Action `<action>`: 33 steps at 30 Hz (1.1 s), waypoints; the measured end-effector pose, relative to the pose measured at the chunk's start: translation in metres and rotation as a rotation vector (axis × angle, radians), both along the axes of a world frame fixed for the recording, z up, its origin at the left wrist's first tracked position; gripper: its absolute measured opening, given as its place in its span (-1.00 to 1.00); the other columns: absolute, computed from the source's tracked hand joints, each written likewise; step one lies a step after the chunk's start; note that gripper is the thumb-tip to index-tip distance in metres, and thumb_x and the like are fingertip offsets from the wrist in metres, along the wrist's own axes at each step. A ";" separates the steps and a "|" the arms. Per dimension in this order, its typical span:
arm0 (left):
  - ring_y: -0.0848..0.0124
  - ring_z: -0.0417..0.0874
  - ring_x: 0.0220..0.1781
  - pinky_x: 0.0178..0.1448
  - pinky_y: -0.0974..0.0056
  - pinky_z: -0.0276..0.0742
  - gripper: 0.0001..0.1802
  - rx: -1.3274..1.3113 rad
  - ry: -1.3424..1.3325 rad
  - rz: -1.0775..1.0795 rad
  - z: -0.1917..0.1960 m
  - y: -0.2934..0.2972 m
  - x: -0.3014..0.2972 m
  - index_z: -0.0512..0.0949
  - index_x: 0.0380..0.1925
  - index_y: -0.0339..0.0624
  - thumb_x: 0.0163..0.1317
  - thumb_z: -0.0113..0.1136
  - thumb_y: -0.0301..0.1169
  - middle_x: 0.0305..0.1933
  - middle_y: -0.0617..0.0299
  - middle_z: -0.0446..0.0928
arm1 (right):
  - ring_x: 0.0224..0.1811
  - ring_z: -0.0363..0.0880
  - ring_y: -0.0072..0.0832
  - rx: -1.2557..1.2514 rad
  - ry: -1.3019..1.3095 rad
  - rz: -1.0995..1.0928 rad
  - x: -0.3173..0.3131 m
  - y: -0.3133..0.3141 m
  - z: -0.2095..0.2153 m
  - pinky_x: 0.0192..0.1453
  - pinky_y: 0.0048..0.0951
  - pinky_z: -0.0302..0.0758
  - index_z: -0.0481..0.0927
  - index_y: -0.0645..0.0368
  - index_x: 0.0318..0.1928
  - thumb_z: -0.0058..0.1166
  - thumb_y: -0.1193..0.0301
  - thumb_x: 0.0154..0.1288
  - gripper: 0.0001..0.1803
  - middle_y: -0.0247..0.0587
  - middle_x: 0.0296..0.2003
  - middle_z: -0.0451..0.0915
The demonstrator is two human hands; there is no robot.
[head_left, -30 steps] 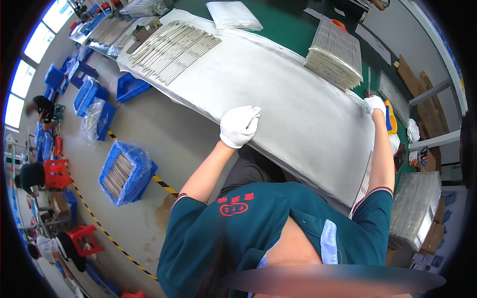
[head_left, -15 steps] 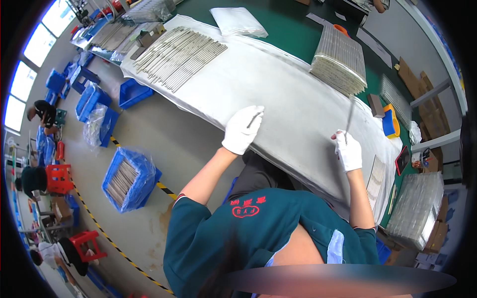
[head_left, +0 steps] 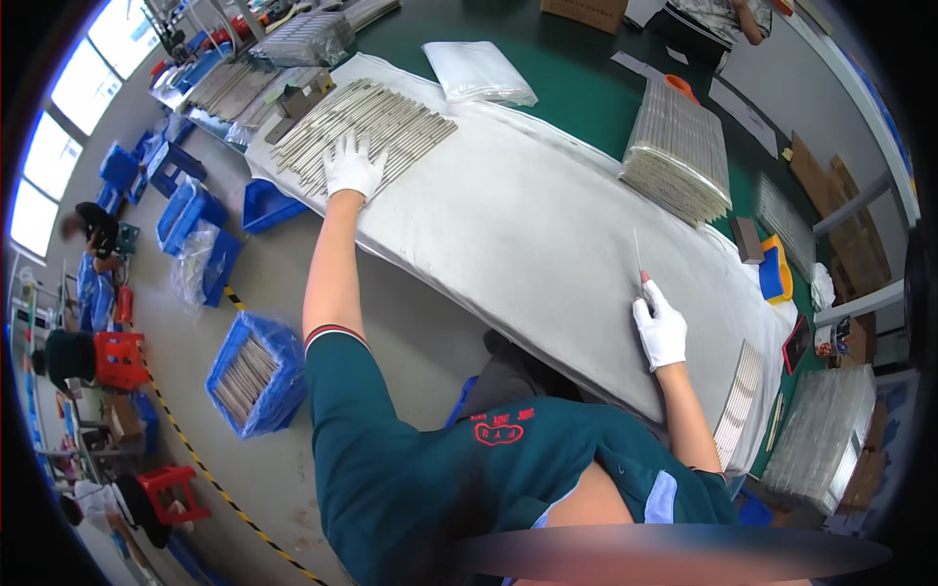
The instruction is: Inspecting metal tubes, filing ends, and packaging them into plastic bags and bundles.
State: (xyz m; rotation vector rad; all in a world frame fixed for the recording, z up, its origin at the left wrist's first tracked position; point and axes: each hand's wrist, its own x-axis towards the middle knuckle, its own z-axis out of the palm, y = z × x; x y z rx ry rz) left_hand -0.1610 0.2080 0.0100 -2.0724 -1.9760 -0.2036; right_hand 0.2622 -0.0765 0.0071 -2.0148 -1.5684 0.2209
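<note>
My left hand (head_left: pixel 356 172), in a white glove, lies with its fingers spread on the near edge of a row of slim metal rods (head_left: pixel 391 115) at the table's far left. A white glove with bare fingertips covers my right hand (head_left: pixel 660 328), which is over the middle right of the white cloth (head_left: pixel 508 215). It pinches a thin metal rod (head_left: pixel 638 252) that points up and away; its lower end is hidden by the fingers. A smaller row of rods (head_left: pixel 740 402) lies on the cloth to the right of my right forearm.
Clear plastic trays (head_left: pixel 679 146) are stacked at the back right, near a yellow and blue holder (head_left: pixel 776 269). A white plastic packet (head_left: pixel 479 72) lies on the green tabletop. On the floor at left, a blue crate (head_left: pixel 256 374) holds more rods. Another person (head_left: pixel 718 21) stands across the table.
My left hand has moved far left, from the cloth's near edge to the rods, and its fingers have spread. My right hand has shifted slightly left, still pinching the thin metal rod.
</note>
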 end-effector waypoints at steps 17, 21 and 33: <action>0.10 0.11 0.34 0.34 -0.11 -0.11 -0.24 -0.256 -0.027 -0.294 0.008 -0.088 0.090 0.16 0.26 -0.05 0.19 -0.32 0.20 0.32 -0.02 0.10 | -0.40 0.58 -0.21 0.007 0.060 -0.027 0.001 -0.001 0.006 -0.21 -0.34 0.47 0.45 -0.18 0.09 -0.03 0.26 0.13 -0.56 -0.05 -0.39 0.60; 0.12 0.06 0.36 0.35 -0.09 -0.11 -0.24 0.002 -0.002 -0.025 0.014 -0.025 0.033 0.14 0.26 -0.02 0.18 -0.35 0.21 0.32 -0.02 0.10 | -0.10 0.58 -0.30 -0.164 0.152 -0.052 -0.006 0.003 0.017 -0.01 -0.45 0.46 0.44 -0.04 0.10 -0.01 0.34 0.15 -0.56 -0.02 -0.16 0.58; 0.04 0.24 0.26 0.30 0.05 0.11 -0.29 -0.019 -0.032 -0.199 0.014 -0.052 0.057 0.19 0.24 -0.04 0.19 -0.23 0.15 0.21 -0.08 0.26 | -0.34 0.58 -0.21 -0.040 0.132 -0.052 -0.004 0.000 0.013 -0.17 -0.36 0.47 0.46 -0.22 0.07 -0.04 0.24 0.12 -0.56 -0.10 -0.32 0.60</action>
